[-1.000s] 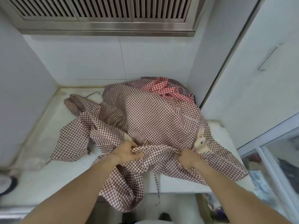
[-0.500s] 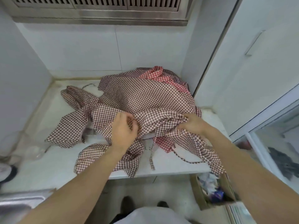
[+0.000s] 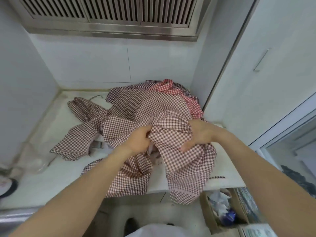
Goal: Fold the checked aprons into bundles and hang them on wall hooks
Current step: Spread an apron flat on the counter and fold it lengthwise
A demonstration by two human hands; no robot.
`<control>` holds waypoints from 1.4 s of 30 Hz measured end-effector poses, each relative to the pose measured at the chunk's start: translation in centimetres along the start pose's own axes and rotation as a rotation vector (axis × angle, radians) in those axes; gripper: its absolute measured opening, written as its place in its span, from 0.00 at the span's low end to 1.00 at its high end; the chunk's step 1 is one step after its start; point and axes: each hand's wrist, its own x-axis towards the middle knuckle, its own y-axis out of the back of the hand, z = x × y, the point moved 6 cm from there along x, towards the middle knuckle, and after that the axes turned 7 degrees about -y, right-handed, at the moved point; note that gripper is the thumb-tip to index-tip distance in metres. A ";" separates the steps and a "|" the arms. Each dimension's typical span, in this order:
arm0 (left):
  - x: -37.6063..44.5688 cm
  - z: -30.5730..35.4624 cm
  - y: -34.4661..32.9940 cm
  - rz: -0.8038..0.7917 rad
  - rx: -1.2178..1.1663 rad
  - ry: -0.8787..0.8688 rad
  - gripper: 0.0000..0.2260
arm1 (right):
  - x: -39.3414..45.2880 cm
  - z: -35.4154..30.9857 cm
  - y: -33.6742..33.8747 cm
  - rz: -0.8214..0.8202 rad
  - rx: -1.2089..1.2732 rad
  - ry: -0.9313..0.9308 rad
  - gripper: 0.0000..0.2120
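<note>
Two hands gather a brown checked apron into a bunch on a white counter.

The left hand (image 3: 138, 139) has its fingers curled into the cloth, gripping a fold of the brown checked apron (image 3: 171, 134) at the centre of the view. The right hand (image 3: 198, 135), just beside it at 3 o'clock, clutches the same apron, thumb and fingers pinched into the bunched cloth. The apron's lower part spills over the front edge of the counter (image 3: 51, 177) toward 6 o'clock. More brown checked cloth lies spread toward 10 o'clock, and a red checked apron (image 3: 172, 88) sits heaped at 12 o'clock against the wall. This looks like the early gathering of one apron into a bundle. The next move likely calls for drawing in the hanging part and freeing a loop. No wall hooks are in view.
</note>
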 end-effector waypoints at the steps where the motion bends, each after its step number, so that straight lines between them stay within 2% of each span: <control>1: 0.0 -0.4 0.4 -0.097 0.033 0.012 0.08 | 0.1 0.9 0.5 0.056 -0.124 -0.027 0.41; 2: 0.0 -0.4 0.8 -0.181 0.066 0.014 0.06 | 0.2 1.7 1.2 0.140 -0.195 -0.048 0.36; 4: 0.3 -0.4 2.1 -0.245 0.131 0.036 0.14 | -0.1 2.7 2.9 0.285 -0.187 -0.090 0.25; 6: 0.6 0.6 3.6 -0.185 0.143 0.060 0.17 | -0.6 3.3 4.5 0.371 -0.090 -0.120 0.17; 8: 1.2 1.5 5.2 -0.036 0.172 0.076 0.16 | -1.0 3.3 5.8 0.459 -0.034 -0.119 0.13; 11: 2.0 4.0 8.5 0.329 0.223 -0.012 0.15 | -1.3 3.8 7.5 0.607 0.065 -0.152 0.20; 13: 2.1 5.9 10.2 0.496 0.154 -0.066 0.19 | -1.4 4.3 8.4 0.670 0.175 -0.208 0.19; 15: 2.8 6.7 11.0 0.528 0.015 -0.020 0.22 | -1.9 4.1 9.9 0.853 0.169 -0.232 0.13; 16: 3.5 6.6 11.1 0.505 -0.074 0.040 0.23 | -2.5 3.4 10.4 0.984 0.154 -0.212 0.13; 18: 4.5 6.7 10.7 0.411 -0.182 0.135 0.25 | -4.0 0.4 10.5 1.205 0.180 0.011 0.24; 19: 4.9 7.1 10.3 0.367 -0.213 0.152 0.23 | -4.5 -1.5 9.9 1.230 0.181 0.161 0.28; 21: 5.1 8.8 9.5 0.289 -0.298 0.135 0.18 | -4.0 -5.0 7.5 1.093 0.116 0.327 0.36; 23: 5.0 10.9 8.4 0.148 -0.470 0.094 0.18 | -2.3 -6.9 5.0 0.916 0.049 0.329 0.43; 24: 4.8 11.6 7.8 0.057 -0.521 0.067 0.16 | -1.3 -6.9 4.4 0.847 0.050 0.306 0.41; 25: 4.4 12.0 7.3 -0.018 -0.491 0.030 0.14 | -0.4 -6.6 4.2 0.782 0.068 0.283 0.34; 27: 3.6 11.4 7.0 -0.095 -0.244 -0.019 0.10 | 0.4 -5.3 4.7 0.698 0.098 0.255 0.15; 28: 3.2 10.3 7.0 -0.104 -0.077 -0.022 0.11 | 0.5 -4.5 5.1 0.678 0.117 0.239 0.10; 31: 1.8 6.1 7.1 -0.125 0.246 0.043 0.06 | 0.4 -2.1 6.4 0.538 0.107 0.188 0.09; 34: 0.0 1.8 6.9 -0.158 0.243 0.225 0.10 | 0.3 -0.2 7.1 0.358 0.013 0.137 0.09; 36: -0.8 0.5 7.1 -0.116 0.227 0.296 0.10 | -0.1 0.9 7.8 0.311 -0.042 0.105 0.10; 38: -0.9 -0.1 7.7 0.018 0.188 0.331 0.10 | -0.8 1.6 8.3 0.302 -0.092 0.104 0.09; 40: -1.0 -0.2 8.7 0.242 -0.074 0.364 0.09 | -1.5 2.4 9.3 0.373 -0.137 0.092 0.08; 42: -1.4 0.5 9.4 0.433 -0.419 0.377 0.08 | -1.9 3.9 10.6 0.514 -0.169 0.016 0.08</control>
